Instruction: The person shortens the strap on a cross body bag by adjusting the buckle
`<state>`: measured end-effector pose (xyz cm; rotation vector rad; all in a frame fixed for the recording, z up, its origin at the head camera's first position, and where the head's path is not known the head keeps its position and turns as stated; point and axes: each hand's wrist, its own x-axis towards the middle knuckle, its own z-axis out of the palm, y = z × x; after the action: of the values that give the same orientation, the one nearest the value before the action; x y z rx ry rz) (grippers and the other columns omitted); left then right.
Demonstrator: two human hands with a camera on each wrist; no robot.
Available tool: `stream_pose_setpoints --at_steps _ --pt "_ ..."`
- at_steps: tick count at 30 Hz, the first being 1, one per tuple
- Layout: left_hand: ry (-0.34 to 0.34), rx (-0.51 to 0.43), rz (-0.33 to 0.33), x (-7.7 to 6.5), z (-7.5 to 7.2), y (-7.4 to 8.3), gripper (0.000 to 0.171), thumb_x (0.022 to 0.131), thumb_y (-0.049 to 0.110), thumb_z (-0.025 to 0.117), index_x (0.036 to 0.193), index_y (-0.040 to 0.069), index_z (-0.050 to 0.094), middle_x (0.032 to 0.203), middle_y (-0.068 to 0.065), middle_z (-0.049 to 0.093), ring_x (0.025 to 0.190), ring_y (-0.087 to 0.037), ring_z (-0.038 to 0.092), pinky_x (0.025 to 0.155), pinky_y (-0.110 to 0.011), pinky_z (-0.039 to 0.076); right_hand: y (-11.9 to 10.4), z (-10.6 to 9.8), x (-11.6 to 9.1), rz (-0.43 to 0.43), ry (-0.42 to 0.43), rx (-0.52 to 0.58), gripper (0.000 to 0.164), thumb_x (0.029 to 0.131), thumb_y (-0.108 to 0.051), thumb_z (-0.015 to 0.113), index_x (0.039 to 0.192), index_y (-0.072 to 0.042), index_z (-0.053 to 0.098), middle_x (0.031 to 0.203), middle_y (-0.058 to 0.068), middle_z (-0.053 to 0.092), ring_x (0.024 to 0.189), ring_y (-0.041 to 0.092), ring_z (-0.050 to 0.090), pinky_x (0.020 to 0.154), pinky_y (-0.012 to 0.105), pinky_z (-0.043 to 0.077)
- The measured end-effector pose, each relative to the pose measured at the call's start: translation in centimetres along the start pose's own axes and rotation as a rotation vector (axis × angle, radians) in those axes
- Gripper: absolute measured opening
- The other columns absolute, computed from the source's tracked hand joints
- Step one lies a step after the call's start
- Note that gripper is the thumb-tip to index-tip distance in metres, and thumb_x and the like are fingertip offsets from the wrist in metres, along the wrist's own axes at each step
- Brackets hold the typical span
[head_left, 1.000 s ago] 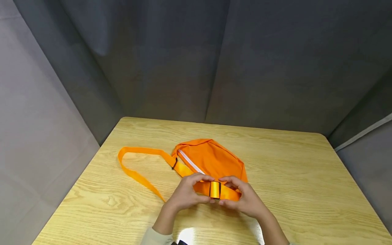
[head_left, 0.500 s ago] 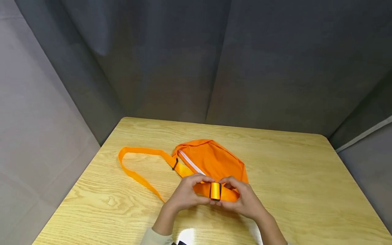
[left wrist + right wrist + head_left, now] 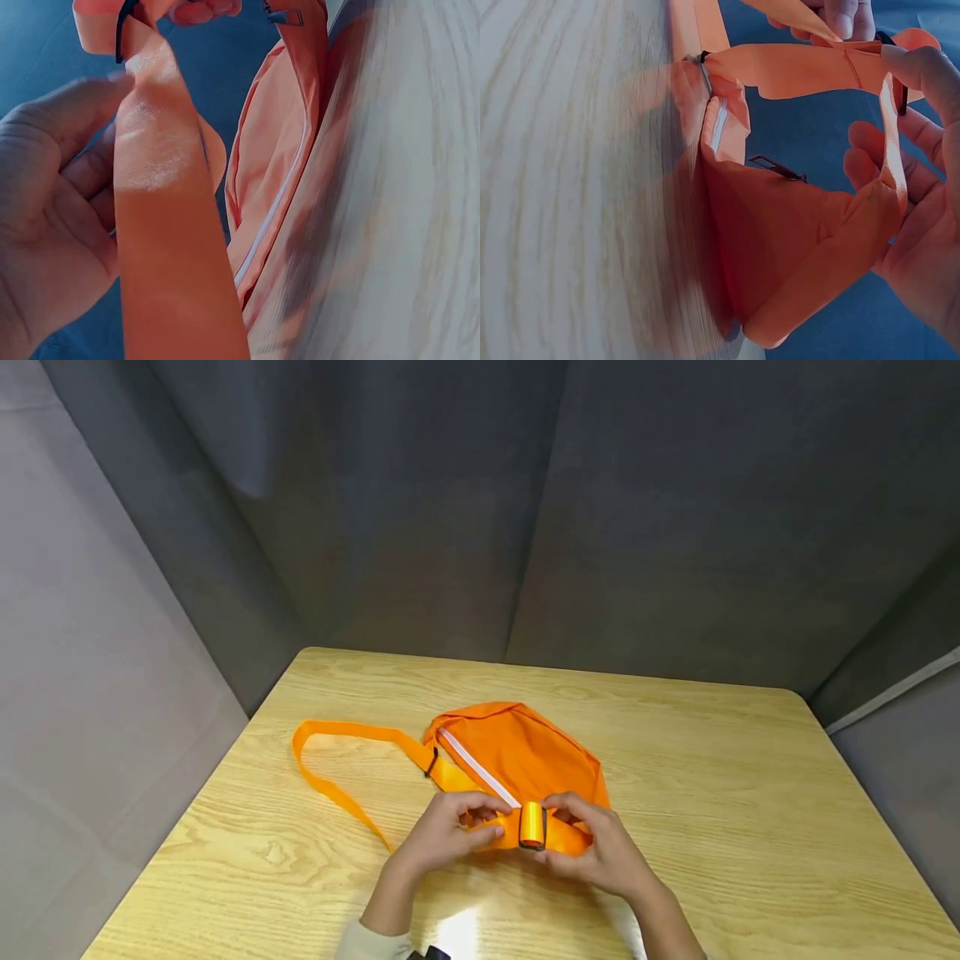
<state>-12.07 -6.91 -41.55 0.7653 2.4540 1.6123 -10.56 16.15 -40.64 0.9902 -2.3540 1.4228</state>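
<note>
An orange waist bag (image 3: 525, 752) with a white zipper (image 3: 480, 768) lies on the table. Just in front of it, my right hand (image 3: 603, 847) pinches the black slider buckle (image 3: 544, 828) at its edges, thumb below and fingers above. A short loop of strap (image 3: 532, 824) bulges through this buckle. My left hand (image 3: 442, 831), left of the buckle, holds the orange strap (image 3: 169, 225) between thumb and fingers. In the left wrist view the thumb lies at the strap's edge, with the other fingers partly hidden behind it.
The rest of the strap (image 3: 333, 789) curves in a wide loop to the left on the wooden table (image 3: 750, 802). A second black buckle (image 3: 431, 762) sits on the strap beside the bag. Dark curtains (image 3: 420, 527) stand behind the table.
My left hand has shifted left, away from the buckle and onto the strap beside it. The buckle has moved slightly right in my right hand, and more of the zipper shows.
</note>
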Motion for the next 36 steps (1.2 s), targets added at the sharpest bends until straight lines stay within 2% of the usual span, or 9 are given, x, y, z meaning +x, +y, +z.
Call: stream_pose_setpoints --at_steps 4,6,11,15,27,36 --pt "-0.010 -0.012 0.003 -0.4 -0.6 2.2 0.016 0.083 -0.002 0.065 0.099 0.000 0.069 0.086 -0.008 0.067 0.075 -0.011 0.057 0.066 -0.027 0.047 0.1 0.1 -0.2 0.006 -0.001 0.013 0.047 0.059 0.000 0.081 0.101 -0.004 0.060 0.093 0.003 0.064 0.073 0.020 0.060 0.065 0.035 0.051" --pt "-0.011 -0.016 -0.005 -0.5 -0.8 2.4 0.017 0.084 -0.002 0.064 0.100 0.000 0.069 0.088 -0.008 0.067 0.077 -0.012 0.058 0.068 -0.028 0.048 0.1 0.1 -0.2 0.004 -0.004 0.021 0.048 0.059 0.001 0.080 0.101 -0.003 0.059 0.089 0.003 0.064 0.071 0.020 0.060 0.064 0.035 0.052" --pt "-0.010 -0.023 -0.001 -0.6 -1.2 2.2 0.017 0.083 -0.003 0.064 0.098 -0.001 0.069 0.091 -0.008 0.068 0.079 -0.014 0.058 0.070 -0.030 0.049 0.0 0.2 -0.1 -0.032 0.000 0.032 0.049 0.057 0.003 0.080 0.102 -0.001 0.058 0.078 0.004 0.062 0.066 0.020 0.058 0.059 0.033 0.051" --pt "-0.003 -0.014 -0.007 -0.7 -1.5 2.1 0.016 0.081 -0.004 0.064 0.096 0.000 0.070 0.091 -0.007 0.068 0.079 -0.013 0.057 0.072 -0.033 0.049 0.0 0.2 -0.1 -0.050 0.003 0.032 0.049 0.057 0.002 0.079 0.101 -0.001 0.057 0.075 0.005 0.061 0.065 0.020 0.056 0.057 0.032 0.049" --pt "0.059 -0.021 -0.015 -1.0 -2.1 1.9 0.017 0.078 -0.007 0.062 0.091 0.001 0.069 0.087 -0.005 0.067 0.078 -0.014 0.056 0.069 -0.033 0.049 -0.1 0.0 -0.3 -0.022 0.013 0.020 0.048 0.057 0.001 0.080 0.100 -0.001 0.059 0.081 0.004 0.062 0.068 0.021 0.058 0.060 0.035 0.051" --pt "0.123 -0.043 -0.069 -1.5 -3.1 1.8 0.023 0.074 -0.010 0.057 0.091 0.000 0.068 0.093 -0.006 0.066 0.090 -0.025 0.055 0.077 -0.038 0.046 0.1 -0.3 -0.3 -0.052 0.041 0.009 0.049 0.056 0.002 0.080 0.101 0.000 0.059 0.083 0.005 0.063 0.070 0.021 0.058 0.061 0.034 0.050"
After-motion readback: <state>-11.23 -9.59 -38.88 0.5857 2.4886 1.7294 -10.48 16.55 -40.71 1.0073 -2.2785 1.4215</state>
